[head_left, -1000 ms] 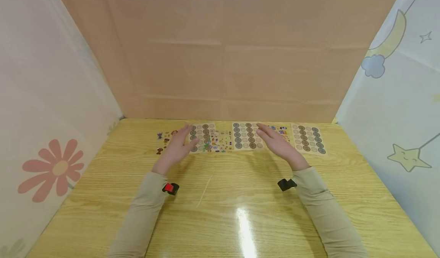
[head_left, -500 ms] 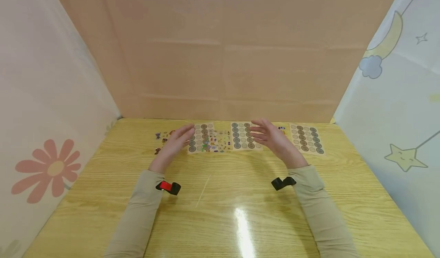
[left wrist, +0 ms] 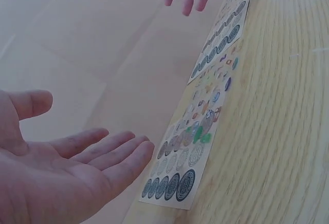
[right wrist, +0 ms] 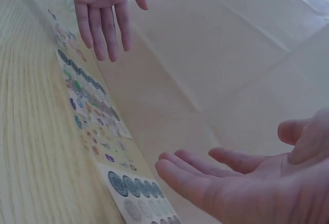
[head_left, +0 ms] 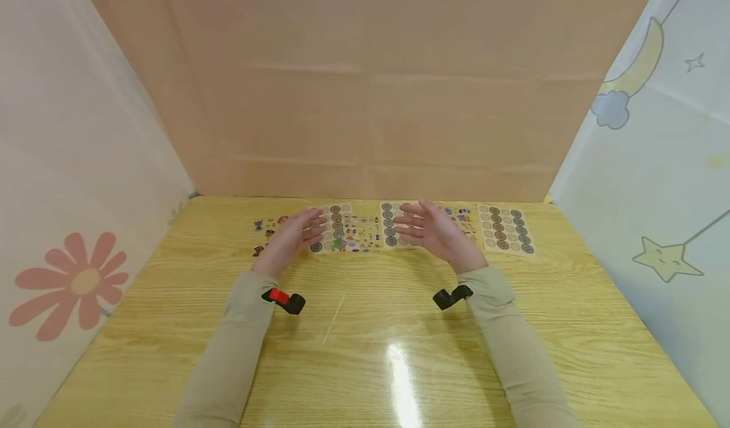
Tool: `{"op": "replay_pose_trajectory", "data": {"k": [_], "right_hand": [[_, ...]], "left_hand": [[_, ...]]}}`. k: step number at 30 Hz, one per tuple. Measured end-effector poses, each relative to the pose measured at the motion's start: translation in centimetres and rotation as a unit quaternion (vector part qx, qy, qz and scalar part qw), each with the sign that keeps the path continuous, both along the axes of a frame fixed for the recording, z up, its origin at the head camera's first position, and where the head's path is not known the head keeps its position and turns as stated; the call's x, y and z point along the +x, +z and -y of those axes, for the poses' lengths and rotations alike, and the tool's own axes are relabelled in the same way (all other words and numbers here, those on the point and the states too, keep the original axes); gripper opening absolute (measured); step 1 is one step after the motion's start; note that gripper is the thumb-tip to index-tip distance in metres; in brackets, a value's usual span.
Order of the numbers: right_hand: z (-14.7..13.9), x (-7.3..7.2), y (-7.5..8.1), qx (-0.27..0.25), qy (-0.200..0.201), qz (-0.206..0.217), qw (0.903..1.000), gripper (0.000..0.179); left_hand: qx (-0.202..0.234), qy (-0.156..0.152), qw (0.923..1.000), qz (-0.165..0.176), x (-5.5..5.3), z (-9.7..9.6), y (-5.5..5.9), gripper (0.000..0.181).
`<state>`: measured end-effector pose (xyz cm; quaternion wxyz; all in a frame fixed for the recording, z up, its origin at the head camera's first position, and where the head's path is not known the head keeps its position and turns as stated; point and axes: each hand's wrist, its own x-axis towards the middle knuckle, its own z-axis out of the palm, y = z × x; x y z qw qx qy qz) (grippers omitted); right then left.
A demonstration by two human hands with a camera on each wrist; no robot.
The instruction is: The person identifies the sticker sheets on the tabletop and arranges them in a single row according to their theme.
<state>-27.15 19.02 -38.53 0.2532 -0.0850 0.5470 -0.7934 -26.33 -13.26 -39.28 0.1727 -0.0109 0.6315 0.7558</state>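
Note:
My left hand (head_left: 288, 241) hovers above the table near the left sticker sheet, its fingers relaxed and palm turned inward. Opposite it, my right hand (head_left: 436, 231) hangs over the middle sheet with fingers spread, holding nothing. The left sheet (left wrist: 165, 170) carries rows of dark and pale round seal-like prints. A similar middle sheet (head_left: 390, 225) is partly covered by my right hand. Between them lies a transparent sheet of small colourful stickers (head_left: 365, 234), overlapping the left sheet. More small colourful stickers (head_left: 464, 219) show beyond my right hand, and others (head_left: 258, 225) left of my left hand.
A third round-print sheet (head_left: 506, 230) lies at the right. Behind the row rises a brown paper-like backdrop (head_left: 365, 111). Pale patterned side walls (head_left: 74, 149) flank the wooden table (head_left: 365, 339). Each wrist bears a small black camera (head_left: 450, 297).
Both hands have turned their palms more inward, and the fingers have spread apart. My right hand has moved left over the middle sheet. The sheets have stayed in place.

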Motion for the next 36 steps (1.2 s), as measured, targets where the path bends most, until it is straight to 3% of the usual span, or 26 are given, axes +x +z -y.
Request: {"op": "replay_pose_trajectory", "data": {"k": [13, 25, 36], "right_hand": [[1.5, -2.1, -1.9, 0.001, 0.015, 0.08, 0.9967, 0.066], [1.7, -2.6, -2.7, 0.014, 0.019, 0.104, 0.9943, 0.073], [1.7, -2.9, -3.0, -0.002, 0.019, 0.118, 0.9928, 0.075]], "left_hand": [[0.065, 0.0, 0.9972, 0.036, -1.8, 0.0, -1.3, 0.056], [0.103, -0.006, 0.9935, 0.049, -1.9, -0.7, -2.4, 0.057], [0.096, -0.007, 0.9939, 0.053, -1.9, -1.1, -2.5, 0.059]]}}
